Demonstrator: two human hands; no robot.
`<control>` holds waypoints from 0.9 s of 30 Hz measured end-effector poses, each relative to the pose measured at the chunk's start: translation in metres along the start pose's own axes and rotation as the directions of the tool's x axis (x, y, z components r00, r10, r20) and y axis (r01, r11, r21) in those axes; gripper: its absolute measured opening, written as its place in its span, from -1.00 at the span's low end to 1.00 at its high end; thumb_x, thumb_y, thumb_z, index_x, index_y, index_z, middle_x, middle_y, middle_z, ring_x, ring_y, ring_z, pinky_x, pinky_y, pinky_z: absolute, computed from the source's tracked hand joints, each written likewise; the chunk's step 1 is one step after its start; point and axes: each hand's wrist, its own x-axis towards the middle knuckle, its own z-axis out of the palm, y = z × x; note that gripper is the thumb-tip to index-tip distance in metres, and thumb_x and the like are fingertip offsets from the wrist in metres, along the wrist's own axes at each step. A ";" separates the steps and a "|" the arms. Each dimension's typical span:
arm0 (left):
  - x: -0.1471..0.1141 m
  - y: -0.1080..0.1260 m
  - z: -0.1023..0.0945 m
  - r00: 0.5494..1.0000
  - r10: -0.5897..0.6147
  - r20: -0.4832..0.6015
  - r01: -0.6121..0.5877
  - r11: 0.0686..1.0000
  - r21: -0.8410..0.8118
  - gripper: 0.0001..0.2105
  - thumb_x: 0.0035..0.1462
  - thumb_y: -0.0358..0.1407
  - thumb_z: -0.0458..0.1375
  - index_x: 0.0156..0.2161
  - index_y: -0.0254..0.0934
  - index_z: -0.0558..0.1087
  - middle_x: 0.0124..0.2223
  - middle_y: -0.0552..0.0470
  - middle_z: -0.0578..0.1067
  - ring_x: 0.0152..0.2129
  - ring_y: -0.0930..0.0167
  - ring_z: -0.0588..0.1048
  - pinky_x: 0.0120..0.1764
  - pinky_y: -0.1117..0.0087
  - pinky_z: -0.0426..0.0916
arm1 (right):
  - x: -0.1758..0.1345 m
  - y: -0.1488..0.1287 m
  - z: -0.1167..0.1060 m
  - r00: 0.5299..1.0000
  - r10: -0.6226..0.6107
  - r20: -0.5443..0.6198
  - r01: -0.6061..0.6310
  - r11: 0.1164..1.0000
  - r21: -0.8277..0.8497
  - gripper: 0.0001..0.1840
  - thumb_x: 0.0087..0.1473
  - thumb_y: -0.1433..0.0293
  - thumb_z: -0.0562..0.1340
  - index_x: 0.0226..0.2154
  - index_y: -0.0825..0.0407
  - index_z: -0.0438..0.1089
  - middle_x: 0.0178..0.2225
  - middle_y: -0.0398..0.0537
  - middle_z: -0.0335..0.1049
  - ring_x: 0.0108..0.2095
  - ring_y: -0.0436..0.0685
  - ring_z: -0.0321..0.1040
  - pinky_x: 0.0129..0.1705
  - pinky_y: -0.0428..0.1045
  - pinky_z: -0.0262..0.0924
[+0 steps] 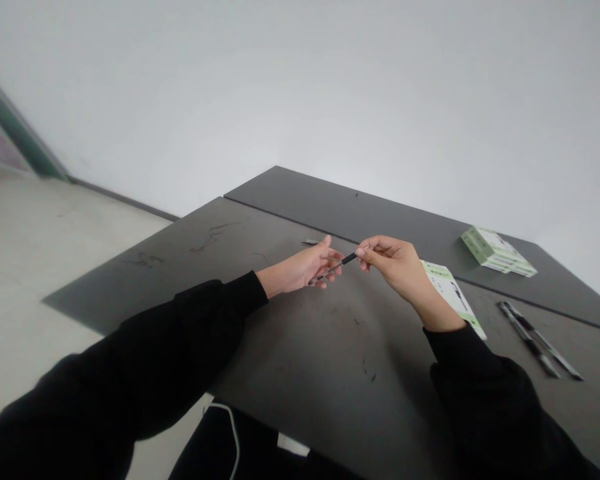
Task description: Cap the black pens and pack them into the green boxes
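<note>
My right hand (387, 263) pinches a slim pen (349, 258) with a black grip between thumb and fingertips, above the dark table. The pen slants down to the left, and its thin far end crosses in front of the fingers of my left hand (316, 265). That hand is open, palm turned toward the pen, thumb up and fingers apart. I cannot tell whether the pen touches those fingers. Just behind the left hand lies a small, slim dark-and-light piece (310, 241), partly hidden. A green-and-white card or flat pack (453, 293) lies beyond my right wrist, which covers part of it.
Two clear-and-black pens (540, 340) lie side by side on the right of the dark table (290, 353). Green-and-white boxes (497, 250) are stacked farther back. A white wall rises behind the table. A white cable (233, 427) hangs below the front edge.
</note>
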 end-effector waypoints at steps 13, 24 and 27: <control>-0.004 0.005 0.002 0.956 0.269 -0.116 -0.206 0.899 0.387 -0.72 0.08 -0.12 0.23 -0.42 -0.35 0.48 -0.53 0.16 0.33 -0.65 0.60 0.20 -0.57 0.50 0.03 | 0.001 0.011 0.007 0.998 -0.012 -0.055 0.013 1.000 0.014 -0.57 -0.14 0.07 0.47 -0.47 0.08 0.44 -0.61 -0.15 0.41 -0.59 -0.04 0.30 -0.49 -0.07 0.19; -0.004 0.037 -0.030 0.859 0.450 -0.244 -0.297 0.827 0.478 -0.70 0.08 -0.09 0.22 -0.38 -0.35 0.53 -0.56 0.14 0.32 -0.65 0.58 0.19 -0.58 0.50 0.02 | 0.019 0.044 0.007 0.999 0.011 0.047 -0.007 0.996 -0.087 -0.44 0.03 0.07 0.33 -0.02 0.06 0.36 -0.13 0.13 0.49 -0.24 0.15 0.47 -0.15 0.15 0.43; -0.003 0.047 -0.055 0.803 0.480 -0.353 -0.346 0.858 0.379 -0.69 0.06 -0.08 0.24 -0.37 -0.35 0.51 -0.51 0.11 0.33 -0.65 0.59 0.20 -0.61 0.52 0.00 | 0.042 0.066 0.023 0.999 -0.016 -0.046 0.004 0.966 -0.257 -0.50 0.14 0.19 0.22 0.07 0.09 0.32 -0.15 0.15 0.46 -0.19 0.19 0.44 -0.07 0.21 0.37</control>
